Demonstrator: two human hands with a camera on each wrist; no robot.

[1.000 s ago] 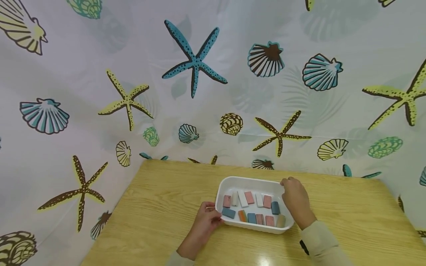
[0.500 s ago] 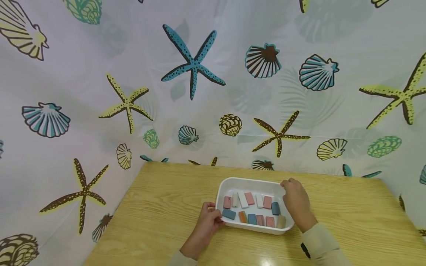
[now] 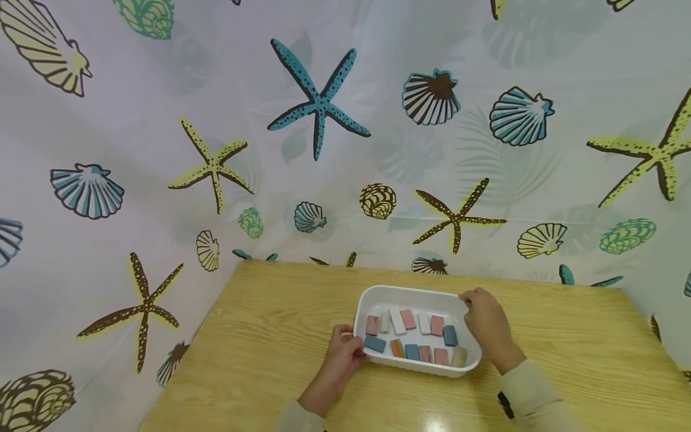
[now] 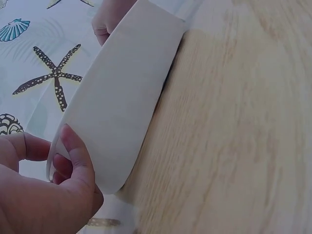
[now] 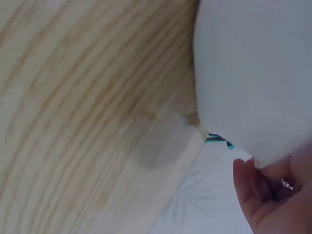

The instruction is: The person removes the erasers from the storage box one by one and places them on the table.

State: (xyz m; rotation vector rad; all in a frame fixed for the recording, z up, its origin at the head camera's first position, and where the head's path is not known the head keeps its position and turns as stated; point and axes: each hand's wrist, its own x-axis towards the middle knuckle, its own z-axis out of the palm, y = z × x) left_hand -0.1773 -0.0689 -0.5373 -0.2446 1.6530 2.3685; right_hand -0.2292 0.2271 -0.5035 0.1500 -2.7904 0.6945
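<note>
Light wood-grain counter [image 3: 259, 360], pale yellow-tan, with a bright glare spot on the near edge. Behind and to both sides hangs a white plastic curtain [image 3: 378, 156] printed with blue, yellow and brown starfish and scallop shells, plus faint grey leaf shapes. Even, soft light; shallow creases in the curtain.

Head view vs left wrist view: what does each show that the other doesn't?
Only the head view shows the inside of the white tray, with pink, blue, white and orange blocks in two rows, and the right hand on the tray's far right side. Only the left wrist view shows the tray's outer wall from close by, with the thumb curled over its rim. Both show the left hand gripping the tray's end, the wooden table and the seashell curtain.
</note>
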